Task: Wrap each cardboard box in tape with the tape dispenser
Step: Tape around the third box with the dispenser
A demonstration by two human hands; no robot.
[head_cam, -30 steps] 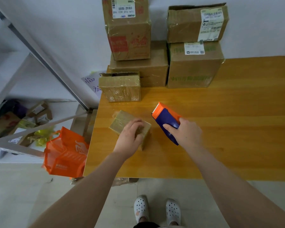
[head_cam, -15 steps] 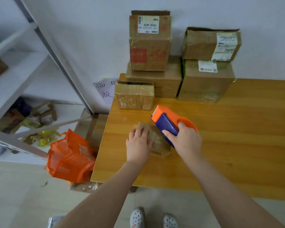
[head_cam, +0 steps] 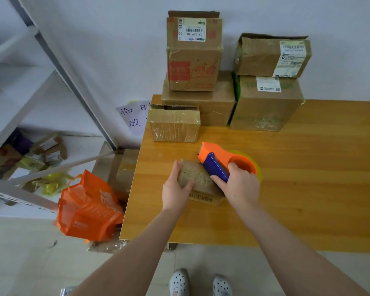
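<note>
A small taped cardboard box [head_cam: 201, 184] lies on the wooden table [head_cam: 286, 199] near its left front corner, barcode side facing me. My left hand [head_cam: 176, 189] grips its left end, thumb on top. My right hand [head_cam: 240, 186] holds the orange and blue tape dispenser [head_cam: 220, 161], which leans against the box's right upper edge with its orange head pointing away. The yellowish tape roll shows behind the dispenser's ring.
A taped box [head_cam: 174, 124] stands just behind. Four larger boxes [head_cam: 265, 103] are stacked against the wall at the back. An orange bag [head_cam: 88, 208] hangs off the table's left edge. A white shelf [head_cam: 19, 99] with small parcels stands to the left.
The box has been turned so its barcode side faces me. The dispenser has tilted and now shows its ring and roll, resting at the box's right edge. The camera view shifted left.
</note>
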